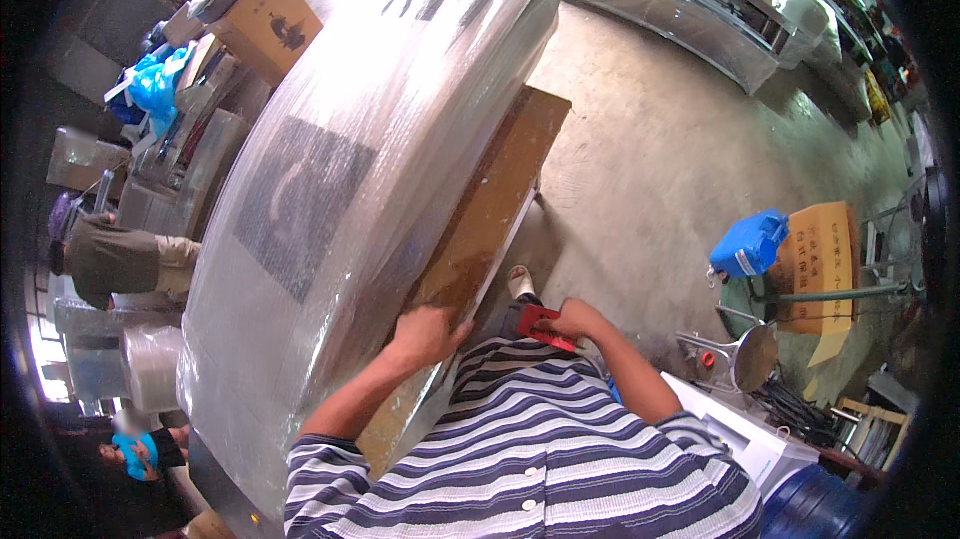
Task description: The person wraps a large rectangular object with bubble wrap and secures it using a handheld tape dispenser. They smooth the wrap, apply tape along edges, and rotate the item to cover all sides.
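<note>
A long object wrapped in clear plastic film (345, 339), with a dark rectangular patch under the film, lies across a brown-topped table (490, 194). At the table's near edge is my left hand (430, 336), bent downward; its fingers are blurred and partly hidden. In front of my striped shirt, my right hand (580, 321) grips a small flat red packet (545, 327) between thumb and fingers. The packet is held low, just beyond the table's edge and apart from the wrapped object.
On the right stand a blue jerrycan (750, 244), a cardboard box (822, 269), a round stool (755, 357) and a white appliance (740, 439). Two people, one in a dark top (115, 261) and one in blue (138, 456), are at left. Wrapped metal equipment (680, 9) lines the back.
</note>
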`<state>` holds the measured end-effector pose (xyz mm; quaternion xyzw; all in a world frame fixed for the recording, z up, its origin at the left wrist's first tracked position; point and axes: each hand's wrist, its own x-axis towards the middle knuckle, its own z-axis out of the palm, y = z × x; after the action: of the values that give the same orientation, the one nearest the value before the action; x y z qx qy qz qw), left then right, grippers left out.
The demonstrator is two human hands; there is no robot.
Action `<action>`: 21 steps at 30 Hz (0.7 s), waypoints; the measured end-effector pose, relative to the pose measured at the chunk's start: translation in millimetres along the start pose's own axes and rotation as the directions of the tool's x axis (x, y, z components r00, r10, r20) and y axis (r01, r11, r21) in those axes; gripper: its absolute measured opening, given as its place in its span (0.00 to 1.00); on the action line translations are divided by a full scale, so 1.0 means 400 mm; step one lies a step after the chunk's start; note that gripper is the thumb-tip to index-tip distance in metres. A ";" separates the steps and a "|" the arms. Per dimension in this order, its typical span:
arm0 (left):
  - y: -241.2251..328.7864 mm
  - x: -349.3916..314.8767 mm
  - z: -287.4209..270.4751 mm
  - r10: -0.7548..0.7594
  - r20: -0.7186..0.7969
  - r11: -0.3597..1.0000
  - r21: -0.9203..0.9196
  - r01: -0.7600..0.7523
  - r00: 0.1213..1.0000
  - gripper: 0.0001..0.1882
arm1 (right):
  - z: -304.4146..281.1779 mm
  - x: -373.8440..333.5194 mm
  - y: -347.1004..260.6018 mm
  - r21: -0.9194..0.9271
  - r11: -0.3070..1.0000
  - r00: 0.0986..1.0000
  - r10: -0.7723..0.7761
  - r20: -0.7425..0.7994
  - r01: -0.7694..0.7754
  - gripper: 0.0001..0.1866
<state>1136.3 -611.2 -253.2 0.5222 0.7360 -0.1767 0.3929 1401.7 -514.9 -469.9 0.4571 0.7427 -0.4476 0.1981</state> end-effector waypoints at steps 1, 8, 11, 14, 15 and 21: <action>-0.041 0.037 -0.011 0.304 -0.456 0.937 -0.013 -0.348 0.837 0.27 | -0.017 -0.006 0.003 0.052 0.997 0.998 0.063 0.009 -0.063 0.36; -0.119 0.433 -0.495 0.322 -0.776 0.944 0.310 -0.116 0.543 0.39 | -0.209 -0.003 -0.097 0.320 0.946 0.990 0.095 -0.100 -0.059 0.38; -0.106 0.474 -0.554 0.262 -0.689 0.948 0.316 -0.045 0.675 0.45 | -0.304 -0.006 -0.128 0.376 0.926 0.967 0.059 -0.249 0.040 0.37; -0.117 0.474 -0.545 0.324 -0.727 0.942 0.309 -0.132 0.605 0.43 | -0.391 -0.006 -0.163 0.469 0.878 0.944 0.072 -0.322 0.093 0.30; -0.125 0.475 -0.533 0.335 -0.752 0.941 0.303 -0.154 0.568 0.41 | -0.411 -0.009 -0.180 0.504 0.855 0.931 0.074 -0.357 0.125 0.29; -0.021 0.335 -0.470 0.368 -0.678 0.459 -0.463 -0.758 0.637 0.31 | -0.527 -0.018 -0.323 0.535 0.675 0.818 -0.182 -0.546 0.508 0.27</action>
<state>1034.9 -403.9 -238.6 0.5713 0.5882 0.4088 0.4006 1318.9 -363.7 -292.8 0.4332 0.6345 -0.5916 -0.2444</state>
